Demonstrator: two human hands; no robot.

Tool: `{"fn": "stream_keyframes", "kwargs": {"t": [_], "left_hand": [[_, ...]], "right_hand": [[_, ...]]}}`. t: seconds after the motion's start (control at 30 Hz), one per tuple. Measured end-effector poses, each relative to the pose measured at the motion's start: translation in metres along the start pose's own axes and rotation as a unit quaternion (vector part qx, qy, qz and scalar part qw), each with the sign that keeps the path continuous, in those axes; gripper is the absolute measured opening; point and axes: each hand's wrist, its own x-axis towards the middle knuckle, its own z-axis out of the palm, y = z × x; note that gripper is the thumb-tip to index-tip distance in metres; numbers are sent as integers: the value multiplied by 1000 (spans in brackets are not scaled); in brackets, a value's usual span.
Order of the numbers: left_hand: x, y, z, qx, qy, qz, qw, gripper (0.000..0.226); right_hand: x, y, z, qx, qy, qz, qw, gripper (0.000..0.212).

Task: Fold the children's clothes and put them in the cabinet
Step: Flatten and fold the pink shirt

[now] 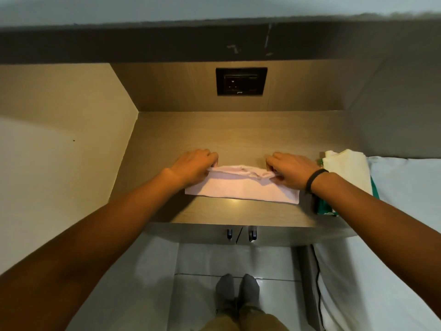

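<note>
Pale pink, soft-knit child's garment (241,187) lies flat on the wood-grain cabinet top (238,132), near its front edge and already narrowed to a long strip.

Head view. Left hand (193,167) pinches the far edge at the strip's left end, fingers curled narrow on the cloth. Right hand (292,169), black band (316,179) on its wrist, pinches the same edge at the right end. That edge is lifted slightly.

Judgement: a lengthwise fold is under way. To do it well, bring both ends toward the near hem together, keep the edge taut between the pinches, match corners, then smooth flat.

Count:
- pink garment: one
- cream folded cloth (346,168) on a green item (325,207), just right of the garment: one each
- dark cabinet door handles (241,234) below the top: two
- black wall socket plate (241,81): one

Doors look closed, so nothing is stowed yet.
</note>
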Motion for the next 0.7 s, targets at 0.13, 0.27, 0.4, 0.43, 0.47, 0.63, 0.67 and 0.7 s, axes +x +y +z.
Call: {"fn": "stream_keyframes", "kwargs": {"t": [0.13, 0.27, 0.4, 0.43, 0.47, 0.63, 0.67, 0.7], "left_hand": [[-41, 4, 43, -7, 93, -8, 996, 31], [-54, 41, 79, -15, 187, -129, 974, 61], [-39, 74, 110, -75, 97, -214, 969, 82], [-34, 71, 110, -59, 94, -204, 973, 81], [-29, 64, 107, -46, 93, -183, 978, 79], [-7, 44, 79, 19, 131, -123, 984, 68], [-10, 54, 80, -3, 150, -157, 976, 68], [-12, 66, 84, -38, 160, -201, 966, 70]], "right_hand": [[-20, 4, 24, -11, 9, -36, 999, 42], [-6, -5, 26, 54, 104, -46, 992, 46], [3, -20, 48, 22, 35, -94, 995, 55], [-2, -23, 55, 5, 27, -86, 996, 56], [-7, -29, 61, 8, 32, -59, 998, 56], [-26, -82, 72, 104, 47, 119, 986, 57], [-23, -84, 65, 126, 54, 117, 984, 55], [-17, -79, 56, 134, 74, 100, 983, 53]]}}
